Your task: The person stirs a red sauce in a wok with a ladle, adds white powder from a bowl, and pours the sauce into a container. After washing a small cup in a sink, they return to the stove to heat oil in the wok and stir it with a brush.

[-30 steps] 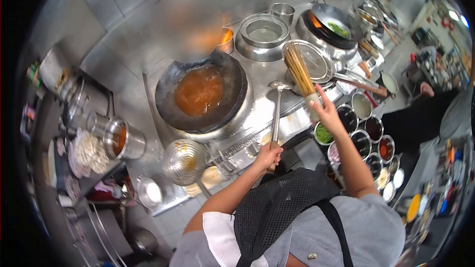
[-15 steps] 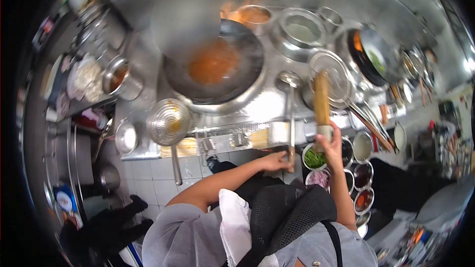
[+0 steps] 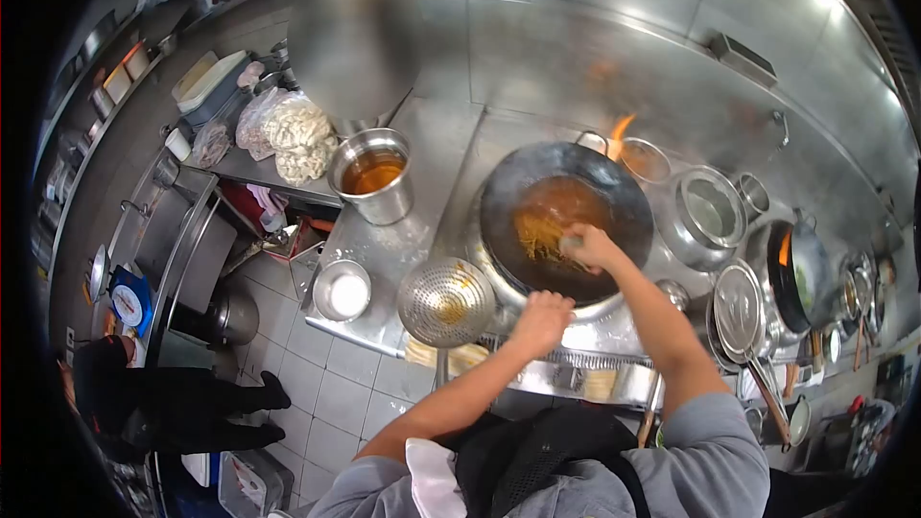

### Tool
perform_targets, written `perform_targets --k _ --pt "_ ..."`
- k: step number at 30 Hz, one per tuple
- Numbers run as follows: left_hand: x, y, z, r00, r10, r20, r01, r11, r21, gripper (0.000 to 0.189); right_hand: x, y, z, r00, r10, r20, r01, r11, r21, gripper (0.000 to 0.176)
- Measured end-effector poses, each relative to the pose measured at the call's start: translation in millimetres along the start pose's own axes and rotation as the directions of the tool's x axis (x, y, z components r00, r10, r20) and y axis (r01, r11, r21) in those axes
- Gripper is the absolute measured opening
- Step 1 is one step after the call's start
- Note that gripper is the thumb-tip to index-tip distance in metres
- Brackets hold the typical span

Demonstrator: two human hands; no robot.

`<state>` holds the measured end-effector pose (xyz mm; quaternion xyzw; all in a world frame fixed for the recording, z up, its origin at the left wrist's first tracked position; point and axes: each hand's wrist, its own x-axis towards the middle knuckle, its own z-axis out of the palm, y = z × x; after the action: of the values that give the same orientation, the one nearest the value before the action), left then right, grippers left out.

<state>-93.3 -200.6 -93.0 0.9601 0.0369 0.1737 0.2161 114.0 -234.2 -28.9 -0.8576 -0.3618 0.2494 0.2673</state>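
Observation:
A large dark wok [image 3: 624,194] sits on the range with brownish liquid in its bowl. My right hand [image 3: 593,249] is closed round the top of a bamboo wok brush [image 3: 537,230], whose yellowish bristles fan out in the liquid. My left hand [image 3: 544,320] is closed at the wok's near rim; its fingertips are partly hidden. Left of that hand, a perforated strainer [image 3: 445,302] rests at the counter's front edge. The ladle's wooden handle [image 3: 649,412] shows below my right forearm.
Flame [image 3: 621,129] rises behind the wok. A steel pot of amber liquid [image 3: 372,173] and a small bowl [image 3: 342,291] stand on the left. Right of the wok are a lidless steel pot [image 3: 712,209], a mesh strainer [image 3: 739,307] and another wok [image 3: 811,269]. A person [image 3: 173,403] is at far left.
The view has swung left. My right hand has brought the brush from upright beside the counter down into the wok. My left hand has moved from the ladle handle to the wok's rim.

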Motion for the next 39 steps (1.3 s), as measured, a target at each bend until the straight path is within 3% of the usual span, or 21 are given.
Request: perform_targets --k 1,4,8,11,13,14,16,18,19,21,23,24,25,26,27,29,31,33,35,37,39 --pt "0.4 -6.4 -0.9 0.999 0.014 0.037 -0.013 0.999 -0.036 0.023 37.2 -11.9 19.1 0.991 0.129 -0.044 -0.12 0.979 0.166 0.048" --pt "2.8 -35.3 -0.3 0.996 0.093 -0.007 -0.093 0.995 -0.026 0.015 64.8 -25.0 48.7 0.971 0.141 -0.193 -0.079 0.952 0.296 0.048" --pt "-1.5 -39.7 -0.1 0.993 0.11 -0.046 -0.111 0.993 -0.029 0.011 -25.4 -8.4 27.3 0.994 0.063 0.089 -0.066 0.997 0.031 0.05" --pt "-1.7 -36.1 5.8 0.996 0.074 -0.048 -0.075 0.997 -0.014 0.011 -46.9 4.5 16.4 0.985 0.061 0.163 -0.072 0.996 0.059 0.052" --pt "-0.8 -32.9 11.3 0.997 0.046 -0.064 -0.047 0.999 -0.012 0.013 -13.5 34.6 29.5 0.924 -0.367 0.112 0.357 0.929 0.097 0.052" --pt "-0.8 -32.3 8.1 0.998 0.053 -0.035 -0.053 0.998 -0.016 0.017 -16.9 -46.5 9.5 0.941 0.086 0.328 -0.167 0.96 0.227 0.054" --pt "-3.4 -30.7 7.9 0.998 0.044 -0.034 -0.044 0.999 -0.016 0.017 70.1 -18.9 24.1 0.992 0.029 0.127 -0.079 0.909 0.409 0.054" --pt "-1.1 -27.9 8.0 1.0 0.023 -0.02 -0.023 1.0 0.007 0.014 90.8 -26.9 34.0 0.951 0.116 -0.287 -0.05 0.973 0.226 0.053" --pt "-0.7 -29.6 7.2 1.0 0.029 -0.006 -0.029 0.999 0.017 0.014 85.4 -21.9 42.9 0.95 0.122 -0.288 -0.051 0.969 0.243 0.053" --pt "0.5 -28.0 6.0 0.997 0.058 -0.053 -0.059 0.998 -0.015 0.011 56.6 -3.9 59.1 0.995 0.083 -0.046 -0.058 0.914 0.401 0.054" --pt "1.5 -26.0 6.5 0.994 0.076 -0.074 -0.077 0.997 -0.002 0.007 -3.1 8.0 51.3 0.994 0.007 0.107 -0.025 0.986 0.168 0.052" --pt "3.4 -24.4 4.6 0.995 0.058 -0.077 -0.058 0.998 0.005 0.006 -11.9 29.0 45.7 0.996 0.005 0.092 -0.022 0.983 0.184 0.052" --pt "2.8 -21.4 3.9 0.996 0.035 -0.082 -0.035 0.999 0.007 0.006 -16.7 65.0 37.6 0.963 -0.264 -0.051 0.259 0.962 -0.082 0.05" --pt "2.1 -20.2 4.8 0.996 0.042 -0.077 -0.042 0.999 0.009 0.006 -21.3 85.9 32.6 0.84 -0.532 -0.107 0.462 0.804 -0.375 0.047" --pt "1.9 -20.5 7.8 0.994 0.034 -0.1 -0.033 0.999 0.01 0.007 -17.1 69.9 9.5 0.972 -0.235 -0.021 0.204 0.882 -0.424 0.043" --pt "3.0 -20.1 13.0 0.991 0.033 -0.132 -0.032 0.999 0.009 0.009 21.3 44.0 -4.7 0.981 0.185 -0.053 -0.191 0.966 -0.171 0.049" --pt "3.8 -20.0 14.8 0.99 0.008 -0.138 -0.009 1.0 -0.005 0.009 55.0 39.3 15.2 0.953 0.125 -0.275 -0.134 0.991 -0.015 0.047" --pt "7.3 -16.2 13.6 0.989 0.025 -0.143 -0.024 1.0 0.008 0.009 61.0 22.7 35.9 0.956 0.183 -0.23 -0.18 0.983 0.033 0.047" --pt "5.3 -19.4 11.2 0.991 0.017 -0.134 -0.019 1.0 -0.013 0.01 44.9 28.3 50.1 0.978 0.018 -0.207 -0.063 0.976 -0.21 0.043" --pt "6.4 -19.4 12.9 0.991 0.019 -0.135 -0.022 1.0 -0.02 0.01 -12.2 21.4 35.1 0.994 -0.102 -0.026 0.096 0.981 -0.17 0.047" --pt "6.0 -18.1 10.1 0.989 -0.012 -0.15 0.007 0.999 -0.032 0.01 -39.8 65.5 19.1 0.989 -0.145 0.01 0.139 0.918 -0.371 0.044"
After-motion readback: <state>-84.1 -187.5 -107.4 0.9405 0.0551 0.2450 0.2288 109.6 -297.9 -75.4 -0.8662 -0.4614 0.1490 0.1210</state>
